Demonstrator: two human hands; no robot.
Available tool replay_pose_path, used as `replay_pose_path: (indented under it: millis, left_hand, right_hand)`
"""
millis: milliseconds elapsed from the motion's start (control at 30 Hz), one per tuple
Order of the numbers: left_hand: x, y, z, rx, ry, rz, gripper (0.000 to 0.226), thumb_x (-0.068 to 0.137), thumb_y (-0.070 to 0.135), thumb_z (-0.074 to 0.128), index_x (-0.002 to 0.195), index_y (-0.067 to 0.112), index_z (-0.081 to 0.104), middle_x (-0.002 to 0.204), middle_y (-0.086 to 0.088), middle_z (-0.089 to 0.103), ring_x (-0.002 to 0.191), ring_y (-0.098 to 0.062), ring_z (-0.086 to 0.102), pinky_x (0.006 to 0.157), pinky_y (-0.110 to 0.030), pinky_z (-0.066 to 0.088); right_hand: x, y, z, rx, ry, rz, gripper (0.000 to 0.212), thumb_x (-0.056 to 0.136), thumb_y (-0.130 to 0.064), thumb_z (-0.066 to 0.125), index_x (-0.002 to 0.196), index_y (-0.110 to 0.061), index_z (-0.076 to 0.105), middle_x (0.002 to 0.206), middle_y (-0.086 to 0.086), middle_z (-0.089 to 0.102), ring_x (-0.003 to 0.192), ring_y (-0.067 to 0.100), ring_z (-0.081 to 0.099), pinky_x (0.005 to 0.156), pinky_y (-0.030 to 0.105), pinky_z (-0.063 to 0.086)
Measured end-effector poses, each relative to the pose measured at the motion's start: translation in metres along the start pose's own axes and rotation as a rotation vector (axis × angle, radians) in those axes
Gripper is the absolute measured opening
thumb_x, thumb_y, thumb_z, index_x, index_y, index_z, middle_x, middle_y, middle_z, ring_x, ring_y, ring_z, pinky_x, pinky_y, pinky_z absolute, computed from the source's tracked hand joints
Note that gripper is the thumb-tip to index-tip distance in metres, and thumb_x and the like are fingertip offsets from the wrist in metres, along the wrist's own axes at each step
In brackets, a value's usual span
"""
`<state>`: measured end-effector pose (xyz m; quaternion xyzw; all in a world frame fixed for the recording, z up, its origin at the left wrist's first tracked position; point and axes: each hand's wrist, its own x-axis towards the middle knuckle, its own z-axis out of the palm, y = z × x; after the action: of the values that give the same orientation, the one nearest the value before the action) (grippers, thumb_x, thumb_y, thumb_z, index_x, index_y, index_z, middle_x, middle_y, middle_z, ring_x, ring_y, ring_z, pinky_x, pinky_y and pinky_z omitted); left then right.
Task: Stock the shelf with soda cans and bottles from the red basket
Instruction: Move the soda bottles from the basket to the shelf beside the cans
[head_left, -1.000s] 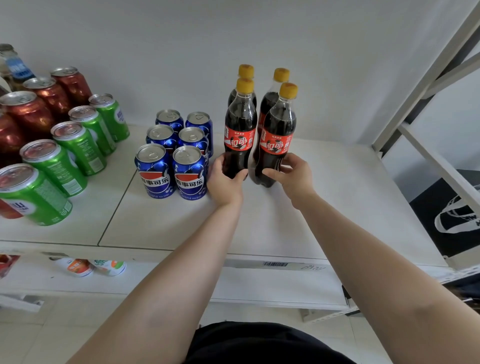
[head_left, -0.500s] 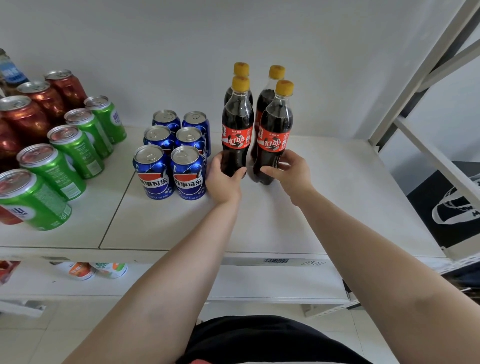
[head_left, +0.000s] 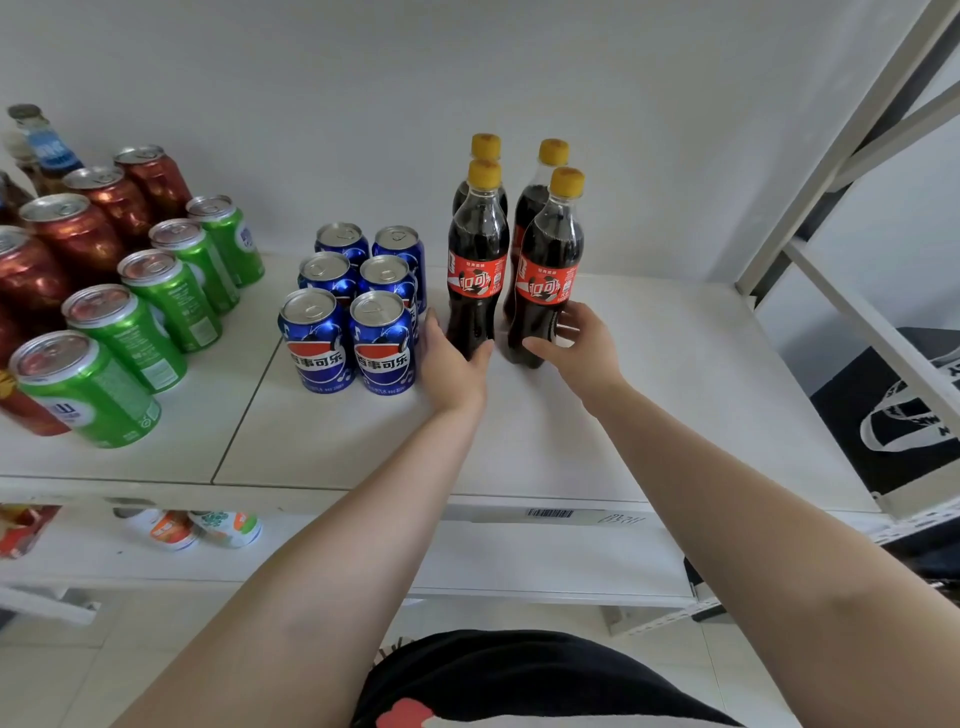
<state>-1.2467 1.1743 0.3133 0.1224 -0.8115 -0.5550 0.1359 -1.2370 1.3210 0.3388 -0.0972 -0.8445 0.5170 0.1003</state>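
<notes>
A: What do the labels say?

B: The blue cans (head_left: 348, 332) have the Pepsi sign and Chinese words. The four cola bottles (head_left: 514, 254) have red labels with white Chinese words and yellow caps. There is a barcode sticker (head_left: 549, 514) on the front edge of the shelf (head_left: 675, 395).

A: What else is there?

B: Green cans (head_left: 156, 306) and red cans (head_left: 78, 234) stand to the left. A black bag (head_left: 904, 415) with white letters sits past the shelf post on the right. The blue cans are just beside the left hand (head_left: 449, 364).

A: What are the hands doing?

B: The left hand wraps the bottom of the front left bottle. The right hand (head_left: 582, 345) holds the bottom of the front right bottle. Both bottles stand up on the shelf.

A: Has anything changed?

B: The hands keep holding the same two bottles as a moment ago.
</notes>
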Motion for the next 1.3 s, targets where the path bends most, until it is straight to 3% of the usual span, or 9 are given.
replay_pose_path:
  millis: [167,267,367,500,700,900,1067,1167,1300]
  left_hand:
    - [-0.028,-0.001,-0.011,0.107,-0.067,-0.037,0.083,0.084,0.023,0.07,0.149,0.005,0.022,0.155,-0.012,0.03,0.143,-0.025,0.028,0.117,-0.034,0.024]
    - [-0.049,-0.001,-0.027,0.169,-0.112,-0.008,0.072,0.087,0.022,0.066,0.147,0.005,0.029,0.152,-0.012,0.034,0.139,-0.025,0.034,0.111,-0.031,0.028]
    - [-0.071,0.002,-0.051,0.221,-0.154,0.104,0.056,0.088,0.017,0.063,0.139,0.008,0.042,0.139,-0.011,0.049,0.125,-0.023,0.048,0.101,-0.026,0.034]
    - [-0.098,-0.002,-0.092,0.249,-0.155,0.289,0.046,0.087,0.008,0.06,0.132,0.009,0.051,0.132,-0.007,0.056,0.117,-0.021,0.052,0.094,-0.015,0.03]
    - [-0.144,-0.038,-0.174,0.267,-0.123,0.372,0.044,0.084,0.006,0.061,0.128,0.007,0.054,0.127,-0.008,0.059,0.118,-0.025,0.053,0.1,-0.023,0.034]
    - [-0.221,-0.109,-0.272,0.355,-0.175,0.218,0.048,0.084,0.01,0.062,0.131,0.01,0.052,0.131,-0.008,0.056,0.121,-0.028,0.052,0.103,-0.034,0.037]
    - [-0.297,-0.172,-0.354,0.459,-0.248,0.045,0.05,0.082,0.011,0.062,0.131,0.01,0.051,0.125,-0.01,0.058,0.115,-0.032,0.052,0.098,-0.04,0.039]
    - [-0.343,-0.203,-0.398,0.532,-0.276,-0.07,0.052,0.085,0.015,0.06,0.135,0.012,0.047,0.13,-0.009,0.055,0.119,-0.031,0.05,0.101,-0.038,0.038]
    - [-0.401,-0.238,-0.449,0.585,-0.257,-0.234,0.054,0.088,0.021,0.057,0.139,0.016,0.042,0.134,-0.006,0.052,0.122,-0.028,0.048,0.102,-0.035,0.038]
  right_hand:
    - [-0.019,0.01,-0.008,-0.018,0.014,0.032,0.07,0.074,-0.024,0.08,0.135,-0.012,0.049,0.128,0.003,0.059,0.114,0.017,0.057,0.096,0.033,0.047]
    - [-0.039,0.013,-0.012,-0.003,0.012,0.047,0.065,0.075,-0.025,0.079,0.133,-0.013,0.051,0.124,0.002,0.06,0.112,0.017,0.056,0.097,0.034,0.047]
    - [-0.065,0.013,-0.015,0.005,-0.011,0.031,0.054,0.078,-0.02,0.077,0.127,-0.014,0.055,0.122,0.001,0.061,0.112,0.016,0.057,0.098,0.035,0.047]
    - [-0.109,0.005,-0.009,-0.013,-0.045,-0.077,0.04,0.082,-0.014,0.07,0.121,-0.013,0.061,0.118,-0.002,0.065,0.106,0.015,0.06,0.095,0.027,0.048]
    - [-0.192,-0.008,0.02,0.043,-0.091,-0.153,0.033,0.084,-0.01,0.066,0.117,-0.013,0.063,0.111,-0.001,0.067,0.103,0.012,0.062,0.093,0.022,0.049]
    - [-0.296,-0.008,0.072,-0.139,-0.206,-0.177,0.032,0.084,-0.016,0.067,0.117,-0.015,0.063,0.111,-0.003,0.067,0.101,0.013,0.063,0.09,0.03,0.052]
    - [-0.396,-0.001,0.115,-0.364,-0.468,-0.208,0.038,0.085,-0.017,0.066,0.122,-0.016,0.061,0.122,0.001,0.063,0.111,0.017,0.059,0.096,0.033,0.047]
    - [-0.442,0.001,0.132,-0.511,-0.637,-0.246,0.043,0.085,-0.023,0.066,0.127,-0.021,0.058,0.128,-0.003,0.059,0.115,0.015,0.056,0.095,0.026,0.042]
    - [-0.491,0.003,0.151,-0.576,-0.8,-0.299,0.044,0.087,-0.025,0.065,0.129,-0.022,0.055,0.129,-0.004,0.058,0.116,0.013,0.055,0.098,0.028,0.042]
